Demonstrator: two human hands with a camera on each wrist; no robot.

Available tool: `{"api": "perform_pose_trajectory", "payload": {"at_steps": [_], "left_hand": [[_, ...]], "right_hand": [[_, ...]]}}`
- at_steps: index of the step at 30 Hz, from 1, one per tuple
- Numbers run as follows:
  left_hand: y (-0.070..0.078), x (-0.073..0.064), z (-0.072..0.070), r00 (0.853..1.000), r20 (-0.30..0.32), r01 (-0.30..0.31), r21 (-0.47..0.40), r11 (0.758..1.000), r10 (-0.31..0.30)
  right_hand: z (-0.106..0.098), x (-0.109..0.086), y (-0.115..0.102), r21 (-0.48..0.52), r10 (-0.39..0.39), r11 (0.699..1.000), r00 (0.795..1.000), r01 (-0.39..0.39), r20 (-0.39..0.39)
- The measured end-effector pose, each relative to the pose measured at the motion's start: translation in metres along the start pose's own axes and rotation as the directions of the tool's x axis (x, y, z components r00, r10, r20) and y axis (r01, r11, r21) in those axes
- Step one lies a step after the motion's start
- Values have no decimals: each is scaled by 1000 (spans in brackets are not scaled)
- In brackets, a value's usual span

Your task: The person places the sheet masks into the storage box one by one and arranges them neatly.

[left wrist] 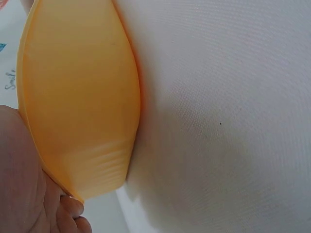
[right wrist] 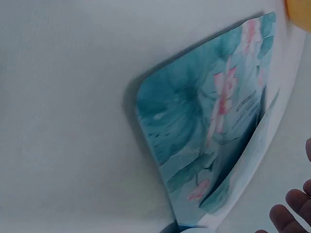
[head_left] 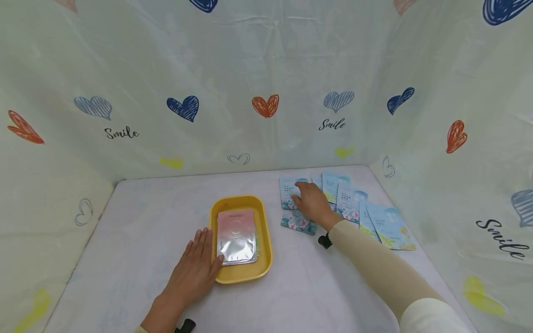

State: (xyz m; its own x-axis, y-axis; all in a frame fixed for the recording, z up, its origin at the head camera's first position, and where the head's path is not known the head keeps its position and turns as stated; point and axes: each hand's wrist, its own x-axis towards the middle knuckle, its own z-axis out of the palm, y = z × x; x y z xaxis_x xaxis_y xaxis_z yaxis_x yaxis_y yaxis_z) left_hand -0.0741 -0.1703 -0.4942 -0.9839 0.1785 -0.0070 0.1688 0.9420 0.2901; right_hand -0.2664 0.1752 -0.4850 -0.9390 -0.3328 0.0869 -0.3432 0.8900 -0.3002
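My left hand (head_left: pixel 193 268) rests along the left rim of a yellow tray (head_left: pixel 267 249), its fingers straight and the thumb reaching over the edge by a packet's corner. In the left wrist view the palm lies against the rim of the tray (left wrist: pixel 82 97). Inside lies a pink-and-silver sheet mask packet (head_left: pixel 236 236), with another edge showing beneath it. My right hand (head_left: pixel 312 200) is over the blue floral sheet mask packets, nearest the upper-left packet (head_left: pixel 287 196), thumb and forefinger apart. A lower floral packet (head_left: pixel 298 222) lies under that one; the right wrist view shows it (right wrist: pixel 194 107) close.
More blue packets (head_left: pixel 351 202) are spread in an overlapping group to the right, the nearest one (head_left: pixel 391 225) close to the table's right side. White cloth covers the table (head_left: pixel 145 222). Heart-printed curtains (head_left: pixel 225 69) stand behind and on both sides.
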Motion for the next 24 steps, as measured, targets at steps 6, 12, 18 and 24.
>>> {"api": "perform_pose_trajectory", "payload": {"at_steps": [6,12,18,24], "left_hand": [[0,-1,1,1000,3,2,1,1000,-2],[1,-1,0,1000,16,13,2,1000,-13],[2,-1,-1,1000,7,6,0,1000,-6],[1,-1,-1,1000,16,14,0,1000,-14]], "right_hand": [[10,-1,13,-216,-146,967,989,135,-37],[15,-6,19,-296,-153,942,988,156,33],[20,-8,20,-279,-63,954,983,109,170],[27,-12,21,-291,-35,950,963,115,266]]}}
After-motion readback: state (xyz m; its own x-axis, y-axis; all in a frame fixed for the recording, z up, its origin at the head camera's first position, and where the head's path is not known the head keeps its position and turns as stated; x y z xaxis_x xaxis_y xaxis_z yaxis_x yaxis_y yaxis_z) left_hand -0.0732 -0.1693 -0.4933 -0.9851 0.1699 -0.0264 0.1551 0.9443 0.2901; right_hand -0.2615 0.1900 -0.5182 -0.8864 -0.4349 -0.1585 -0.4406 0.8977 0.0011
